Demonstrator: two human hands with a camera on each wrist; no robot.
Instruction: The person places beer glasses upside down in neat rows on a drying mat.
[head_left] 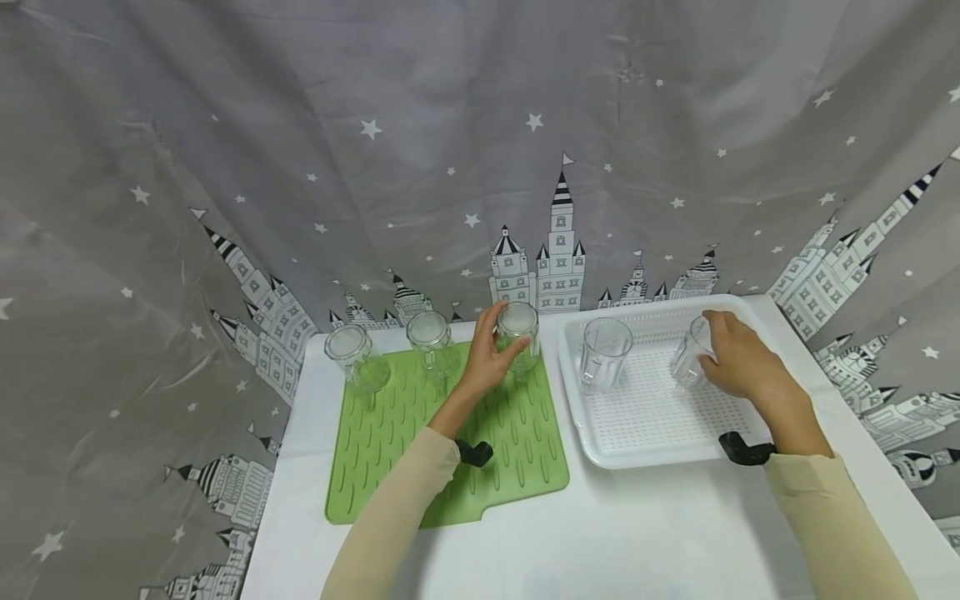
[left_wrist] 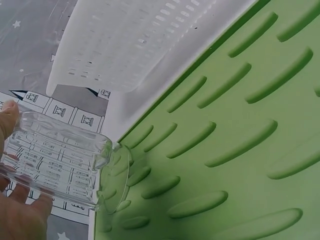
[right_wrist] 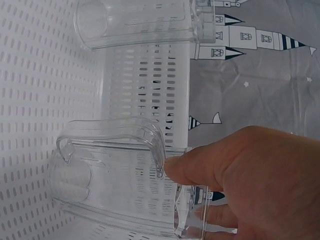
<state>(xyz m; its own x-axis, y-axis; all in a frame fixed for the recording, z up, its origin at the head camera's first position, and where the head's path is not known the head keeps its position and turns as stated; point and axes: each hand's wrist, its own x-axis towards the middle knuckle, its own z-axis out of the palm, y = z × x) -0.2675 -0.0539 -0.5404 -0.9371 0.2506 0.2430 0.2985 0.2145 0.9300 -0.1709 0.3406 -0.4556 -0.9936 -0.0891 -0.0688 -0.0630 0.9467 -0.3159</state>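
Observation:
My left hand (head_left: 489, 358) holds a clear glass mug (head_left: 519, 321) between thumb and fingers, at the back right corner of a green drying mat (head_left: 525, 454). In the left wrist view this mug (left_wrist: 55, 155) is upside down, its rim at the mat. My right hand (head_left: 738, 354) grips a second clear glass mug (head_left: 688, 358) in a white perforated basket (head_left: 645, 454). The right wrist view shows the thumb near this mug's handle (right_wrist: 115, 131) and fingers round its upper end. Another glass mug (head_left: 604, 358) stands in the basket, left of that hand.
Two more glass mugs, one at the mat's back left corner (head_left: 352, 346) and one at its back middle (head_left: 431, 335), stand upside down. The mat and basket lie side by side on a white table (head_left: 600, 533). Behind them hangs a grey curtain (head_left: 420, 208) printed with castles and stars.

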